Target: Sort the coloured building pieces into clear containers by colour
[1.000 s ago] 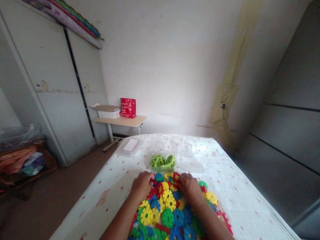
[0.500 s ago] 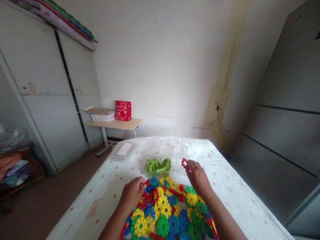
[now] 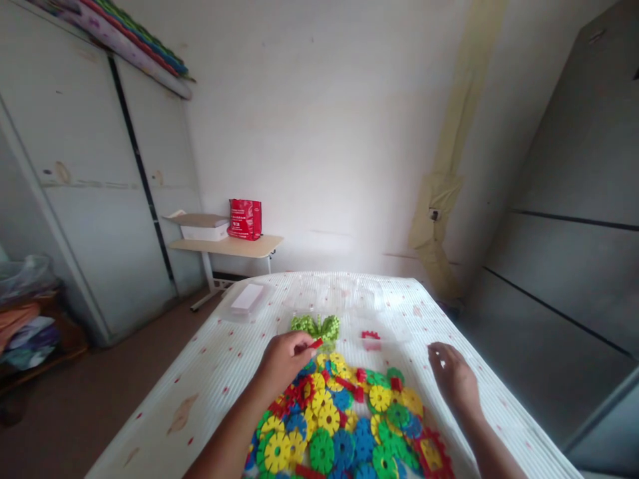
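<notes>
My left hand (image 3: 285,359) is pinched on a small red plastic piece (image 3: 316,343), just in front of a clear box holding green pieces (image 3: 319,327). Below it spreads a heap of notched plastic discs (image 3: 329,419) in yellow, blue and green, mixed with red toothed pieces (image 3: 301,392). Over the tablecloth to the right of the heap, my right hand (image 3: 453,378) is empty, its fingers loosely curved with a gap between them. A red toothed piece (image 3: 370,335) rests in a clear plastic container beyond the heap, apart from both hands.
A clear box with a white card (image 3: 247,298) lies at the table's far left. Transparent containers (image 3: 334,293) line the back of the spotted tablecloth (image 3: 200,379). Against the wall, a side table (image 3: 234,247) bears a red bag (image 3: 245,219) and a white carton (image 3: 204,231).
My right hand has let go of the red toothed piece, which now lies in the clear container, and has moved right. My left hand has shifted right and forward with its red piece.
</notes>
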`<state>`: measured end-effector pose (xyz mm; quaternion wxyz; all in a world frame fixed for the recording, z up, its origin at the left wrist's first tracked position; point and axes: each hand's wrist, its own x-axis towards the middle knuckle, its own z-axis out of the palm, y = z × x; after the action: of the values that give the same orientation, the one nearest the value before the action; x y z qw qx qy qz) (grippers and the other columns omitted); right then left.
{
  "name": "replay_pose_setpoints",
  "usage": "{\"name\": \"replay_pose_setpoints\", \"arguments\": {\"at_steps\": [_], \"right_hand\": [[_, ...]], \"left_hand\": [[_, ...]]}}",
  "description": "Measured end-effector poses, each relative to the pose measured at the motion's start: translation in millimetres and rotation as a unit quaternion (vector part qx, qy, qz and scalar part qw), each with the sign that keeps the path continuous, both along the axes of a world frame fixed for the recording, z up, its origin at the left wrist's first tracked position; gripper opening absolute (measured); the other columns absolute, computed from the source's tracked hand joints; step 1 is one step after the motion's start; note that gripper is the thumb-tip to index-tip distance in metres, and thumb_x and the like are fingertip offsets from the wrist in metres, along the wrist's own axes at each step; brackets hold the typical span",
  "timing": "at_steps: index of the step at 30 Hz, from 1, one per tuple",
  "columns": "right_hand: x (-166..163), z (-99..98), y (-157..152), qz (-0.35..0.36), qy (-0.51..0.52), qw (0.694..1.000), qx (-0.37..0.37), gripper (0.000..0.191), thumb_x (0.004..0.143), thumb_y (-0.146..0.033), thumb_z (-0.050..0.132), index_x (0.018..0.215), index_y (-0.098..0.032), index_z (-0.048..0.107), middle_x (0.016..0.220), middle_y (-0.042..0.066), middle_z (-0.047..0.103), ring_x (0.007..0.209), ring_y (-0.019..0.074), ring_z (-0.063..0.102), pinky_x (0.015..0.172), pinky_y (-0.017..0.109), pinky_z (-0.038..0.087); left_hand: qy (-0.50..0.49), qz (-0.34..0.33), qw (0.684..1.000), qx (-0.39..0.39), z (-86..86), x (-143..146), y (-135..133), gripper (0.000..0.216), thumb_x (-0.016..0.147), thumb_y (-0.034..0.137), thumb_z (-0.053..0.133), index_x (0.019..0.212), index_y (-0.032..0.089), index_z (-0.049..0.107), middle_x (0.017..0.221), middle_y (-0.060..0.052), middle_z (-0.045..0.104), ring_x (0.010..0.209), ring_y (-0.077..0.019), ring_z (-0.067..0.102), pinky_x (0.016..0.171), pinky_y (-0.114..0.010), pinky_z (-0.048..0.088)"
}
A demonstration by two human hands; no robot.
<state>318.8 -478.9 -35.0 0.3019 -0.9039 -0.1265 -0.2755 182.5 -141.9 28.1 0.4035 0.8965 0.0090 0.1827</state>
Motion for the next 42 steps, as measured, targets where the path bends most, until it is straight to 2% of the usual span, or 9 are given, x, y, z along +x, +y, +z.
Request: {"name": "replay_pose_setpoints", "arguments": {"at_steps": [4, 7, 14, 18, 21, 26, 32, 37, 42], "right_hand": [[-1, -13.9, -20, -0.073, 0.075, 0.993, 0.047, 0.036, 0.076, -0.041, 0.038, 0.077, -0.019, 0.066, 0.079, 0.01, 0.071, 0.07, 0.0226, 0.064, 0.06, 0.031, 0.047], [-3, -14.7, -20, -0.087, 0.101, 0.989, 0.063, 0.038, 0.076, -0.043, 0.037, 0.079, -0.02, 0.067, 0.077, 0.008, 0.071, 0.069, 0.0225, 0.064, 0.056, 0.03, 0.046], [-17, 1.6, 1, 0.017, 0.107, 0.992, 0.065, 0.038, 0.078, -0.046, 0.04, 0.089, -0.019, 0.065, 0.087, 0.007, 0.071, 0.075, 0.0202, 0.064, 0.066, 0.029, 0.049], [-39, 22.0, 32, 0.209, 0.107, 0.972, -0.003, 0.033, 0.081, -0.038, 0.045, 0.102, -0.02, 0.062, 0.093, 0.006, 0.068, 0.073, 0.0173, 0.062, 0.067, 0.028, 0.049], [-59, 36.2, 60, 0.302, 0.087, 0.944, -0.104, 0.034, 0.079, -0.032, 0.051, 0.11, -0.023, 0.06, 0.113, 0.008, 0.061, 0.098, 0.0203, 0.057, 0.084, 0.032, 0.044], [-72, 39.6, 97, 0.287, 0.094, 0.913, -0.273, 0.037, 0.073, -0.032, 0.058, 0.11, -0.028, 0.059, 0.124, 0.009, 0.054, 0.107, 0.0259, 0.049, 0.085, 0.039, 0.038], [-72, 25.9, 115, 0.251, 0.068, 0.896, -0.359, 0.009, 0.075, -0.021, 0.055, 0.08, -0.02, 0.063, 0.086, 0.006, 0.063, 0.087, 0.0221, 0.053, 0.072, 0.033, 0.037], [-77, 27.1, 110, 0.274, 0.054, 0.911, -0.304, 0.01, 0.081, -0.026, 0.052, 0.079, -0.021, 0.061, 0.084, 0.003, 0.062, 0.083, 0.0188, 0.054, 0.072, 0.031, 0.036], [-67, 38.1, 105, 0.294, 0.1, 0.948, -0.069, 0.018, 0.084, -0.036, 0.048, 0.087, -0.021, 0.058, 0.083, 0.002, 0.061, 0.067, 0.0131, 0.055, 0.061, 0.024, 0.041]], "left_hand": [[0.004, -0.012, 0.999, 0.047, 12.9, 38, -26, 0.016, 0.079, 0.028, 0.055, 0.083, 0.016, 0.065, 0.074, 0.0, 0.066, 0.069, -0.0136, 0.059, 0.066, -0.024, 0.045], [0.013, -0.019, 0.998, 0.05, 16.7, 66, -50, 0.024, 0.086, 0.033, 0.052, 0.1, 0.015, 0.06, 0.095, -0.004, 0.063, 0.081, -0.0156, 0.06, 0.073, -0.032, 0.049], [0.019, -0.005, 0.999, 0.043, 16.6, 89, -73, 0.026, 0.088, 0.031, 0.049, 0.111, 0.019, 0.054, 0.115, -0.007, 0.055, 0.096, -0.0182, 0.056, 0.081, -0.037, 0.049], [0.021, 0.019, 0.999, 0.041, 12.5, 75, -47, 0.027, 0.087, 0.033, 0.05, 0.109, 0.018, 0.055, 0.113, -0.006, 0.056, 0.095, -0.0185, 0.057, 0.081, -0.037, 0.049], [0.022, 0.046, 0.998, 0.041, 7.8, 48, -13, 0.024, 0.086, 0.032, 0.049, 0.099, 0.017, 0.062, 0.099, -0.004, 0.065, 0.088, -0.0169, 0.06, 0.08, -0.031, 0.047], [0.06, 0.096, 0.993, 0.031, -12.8, -7, 42, 0.024, 0.075, 0.029, 0.049, 0.082, 0.017, 0.068, 0.082, -0.002, 0.071, 0.079, -0.0179, 0.064, 0.072, -0.023, 0.046], [0.085, 0.09, 0.992, -0.027, -59.6, -30, 67, 0.03, 0.07, 0.029, 0.047, 0.091, 0.018, 0.067, 0.093, -0.002, 0.07, 0.086, -0.0181, 0.062, 0.077, -0.024, 0.047], [0.046, 0.056, 0.997, -0.034, -76.8, -24, 67, 0.039, 0.072, 0.023, 0.047, 0.108, 0.02, 0.062, 0.119, -0.003, 0.06, 0.102, -0.0184, 0.057, 0.09, -0.027, 0.042], [0.071, 0.041, 0.996, 0.042, -75.7, -23, 61, 0.044, 0.075, 0.016, 0.045, 0.117, 0.024, 0.057, 0.122, -0.002, 0.058, 0.111, -0.017, 0.051, 0.097, -0.028, 0.036]]}}
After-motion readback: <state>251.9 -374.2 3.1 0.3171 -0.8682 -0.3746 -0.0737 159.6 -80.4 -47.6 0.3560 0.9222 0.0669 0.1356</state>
